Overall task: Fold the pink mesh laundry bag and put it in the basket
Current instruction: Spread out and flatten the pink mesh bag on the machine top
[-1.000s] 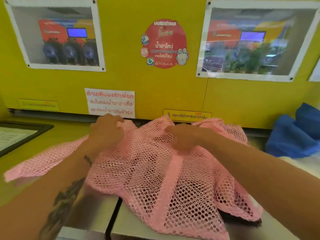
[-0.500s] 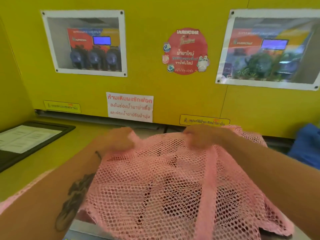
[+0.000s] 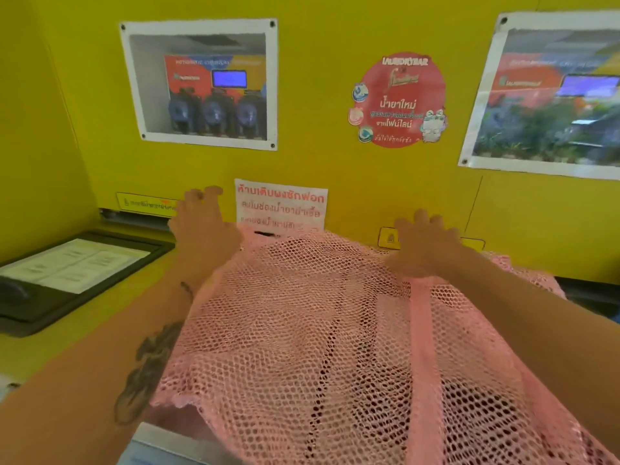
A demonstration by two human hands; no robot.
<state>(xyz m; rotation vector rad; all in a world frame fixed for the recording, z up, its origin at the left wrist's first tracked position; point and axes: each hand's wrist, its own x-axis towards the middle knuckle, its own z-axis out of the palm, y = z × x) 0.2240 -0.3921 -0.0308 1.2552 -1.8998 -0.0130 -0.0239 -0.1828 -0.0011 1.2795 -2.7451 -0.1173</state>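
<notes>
Both hands have gone forward since half a second ago: then they pinched the far edge of the pink mesh laundry bag (image 3: 322,330), now fingers are splayed wide and hold nothing. Left hand (image 3: 201,223) sits past the bag's far-left corner, near the yellow wall (image 3: 318,35); right hand (image 3: 424,243) rests flat at the far edge, right of centre, beside the pink seam band (image 3: 419,330). Whether the left hand touches the mesh, cannot tell. Camera has also moved closer and tilted left; the blue cloth seen earlier is nearly out of view.

Bag lies spread on the bench (image 3: 67,347), near edge draping toward the person. Handling, judged: very light, limp, open-weave, snags on fingers, won't hold a crease unless pressed flat. Best take hold at the corners or along the seam band, which looks firmer. Basket not in view.
</notes>
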